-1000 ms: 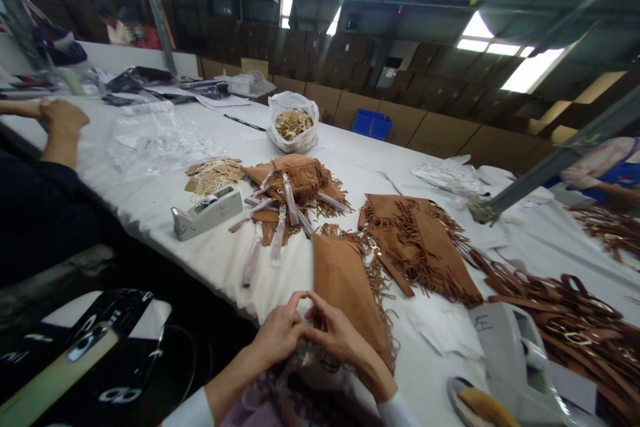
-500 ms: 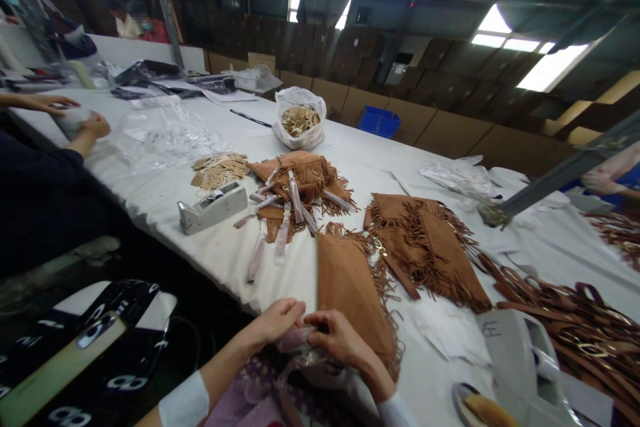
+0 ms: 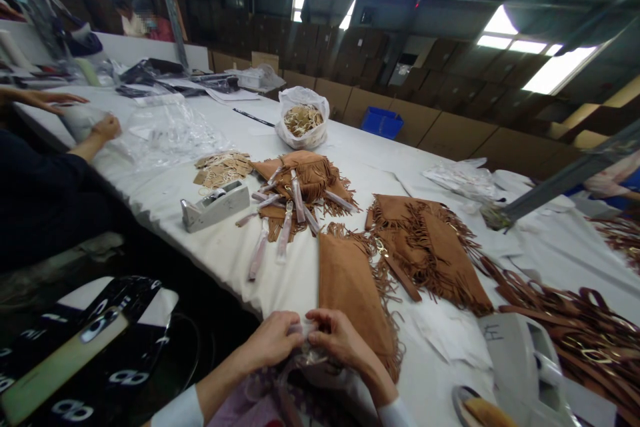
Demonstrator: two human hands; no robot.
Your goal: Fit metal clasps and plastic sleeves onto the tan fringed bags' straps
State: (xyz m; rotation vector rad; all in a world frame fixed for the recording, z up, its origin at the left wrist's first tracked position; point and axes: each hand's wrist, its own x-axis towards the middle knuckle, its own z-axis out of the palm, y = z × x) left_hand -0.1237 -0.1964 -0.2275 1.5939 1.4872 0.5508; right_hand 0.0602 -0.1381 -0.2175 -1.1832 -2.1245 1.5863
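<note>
Both hands meet low in the middle, at the near edge of the white surface. The left hand has its grip closed on clear film, thumb and fingers pinched; the right hand has its grip closed on the same film, just beside the left. The film hangs below the fingers over the lap — what it wraps is too blurred to tell.

Just beyond the right hand lies a fringed flap, flat, its fringe toward a fringed bag with a gold clip. Farther left, another fringed bag carries several film-wrapped straps, some spilling onto the surface.

A white sack stands open at the back, filled with tan tags; a loose heap of tags lies nearer, behind a grey tape dispenser. Behind the surface is a blue bin, its inside hidden. At the back left, a white basket has clear plastic bunched over it. A second dispenser stands at lower right, beside brown straps. At far left, a co-worker's hand rests near clear bags.
</note>
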